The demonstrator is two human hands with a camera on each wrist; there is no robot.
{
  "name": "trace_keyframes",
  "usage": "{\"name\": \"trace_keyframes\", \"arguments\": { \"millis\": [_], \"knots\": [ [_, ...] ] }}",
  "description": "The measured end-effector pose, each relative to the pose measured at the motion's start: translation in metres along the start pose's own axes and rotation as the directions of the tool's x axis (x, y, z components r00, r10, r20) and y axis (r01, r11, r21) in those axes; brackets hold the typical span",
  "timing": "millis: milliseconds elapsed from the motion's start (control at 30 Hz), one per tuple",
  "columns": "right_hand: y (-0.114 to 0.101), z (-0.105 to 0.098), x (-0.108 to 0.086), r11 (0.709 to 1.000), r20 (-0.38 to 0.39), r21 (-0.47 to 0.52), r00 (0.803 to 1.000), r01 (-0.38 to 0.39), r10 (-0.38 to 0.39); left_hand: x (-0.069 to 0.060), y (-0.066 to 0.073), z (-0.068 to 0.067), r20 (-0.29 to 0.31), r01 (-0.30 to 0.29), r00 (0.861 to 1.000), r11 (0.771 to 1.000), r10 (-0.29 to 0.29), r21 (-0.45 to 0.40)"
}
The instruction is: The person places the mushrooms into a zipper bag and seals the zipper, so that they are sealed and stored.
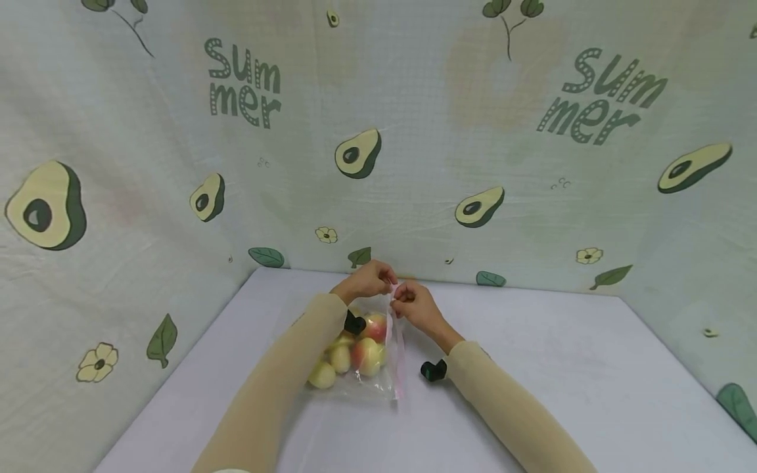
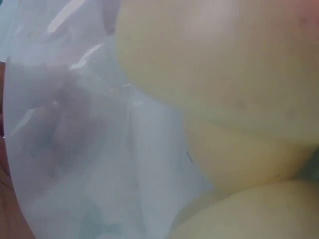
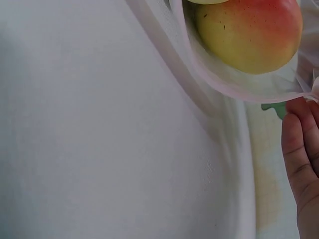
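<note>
A clear plastic bag (image 1: pixel 378 387) with a pink zip strip (image 1: pixel 399 368) along its opening lies on the table, the opening towards the right. Inside are several yellow fruits (image 1: pixel 322 374) and some larger yellow-and-red ones that look like mangoes (image 3: pixel 251 37). At the far end of the strip, my left hand (image 1: pixel 368 280) pinches the bag's edge. Just beside it my right hand (image 1: pixel 418 307) pinches the same strip between thumb and fingers. Close up in the left wrist view, pale yellow fruit (image 2: pixel 214 59) shows through the film; the left fingertips cannot be made out there.
The table (image 1: pixel 532 368) has a pale cover, and a white cloth (image 1: pixel 414 197) printed with avocados and leaves hangs behind and at both sides. A small black device sits at each wrist, the right one (image 1: pixel 434 371) near the table surface.
</note>
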State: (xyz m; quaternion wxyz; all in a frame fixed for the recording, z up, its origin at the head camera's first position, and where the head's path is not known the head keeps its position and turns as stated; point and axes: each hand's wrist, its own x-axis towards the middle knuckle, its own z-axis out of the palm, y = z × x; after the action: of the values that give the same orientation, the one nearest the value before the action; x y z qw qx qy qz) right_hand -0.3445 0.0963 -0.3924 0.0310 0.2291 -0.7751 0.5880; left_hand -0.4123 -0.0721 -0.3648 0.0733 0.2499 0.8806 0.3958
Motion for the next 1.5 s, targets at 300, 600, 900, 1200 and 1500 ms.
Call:
{"name": "trace_keyframes", "arguments": {
  "millis": [300, 600, 900, 1200, 1500],
  "knots": [
    [-0.006, -0.002, -0.005, 0.999, 0.054, -0.015, 0.998, -0.029, 0.03, 0.003, -0.001, 0.0, -0.004, -0.001, 1.0, 1.0, 0.001, 0.001],
    [-0.008, -0.003, -0.011, 0.998, 0.08, -0.044, 0.996, -0.032, 0.036, 0.002, -0.001, -0.001, 0.016, -0.015, 1.0, 1.0, 0.016, -0.014],
    [-0.009, -0.002, -0.016, 0.999, 0.111, -0.026, 0.993, -0.028, 0.031, 0.001, 0.0, -0.002, 0.011, -0.035, 0.999, 0.999, 0.035, -0.012],
    [-0.014, -0.002, -0.022, 0.999, 0.136, -0.036, 0.99, -0.037, 0.042, -0.001, 0.002, -0.002, 0.009, -0.039, 0.999, 0.999, 0.039, -0.009],
    [0.013, -0.003, -0.015, 0.997, 0.124, -0.064, 0.991, -0.035, 0.043, -0.001, 0.001, -0.004, -0.003, -0.034, 0.999, 0.999, 0.034, -0.04]
  ]
}}
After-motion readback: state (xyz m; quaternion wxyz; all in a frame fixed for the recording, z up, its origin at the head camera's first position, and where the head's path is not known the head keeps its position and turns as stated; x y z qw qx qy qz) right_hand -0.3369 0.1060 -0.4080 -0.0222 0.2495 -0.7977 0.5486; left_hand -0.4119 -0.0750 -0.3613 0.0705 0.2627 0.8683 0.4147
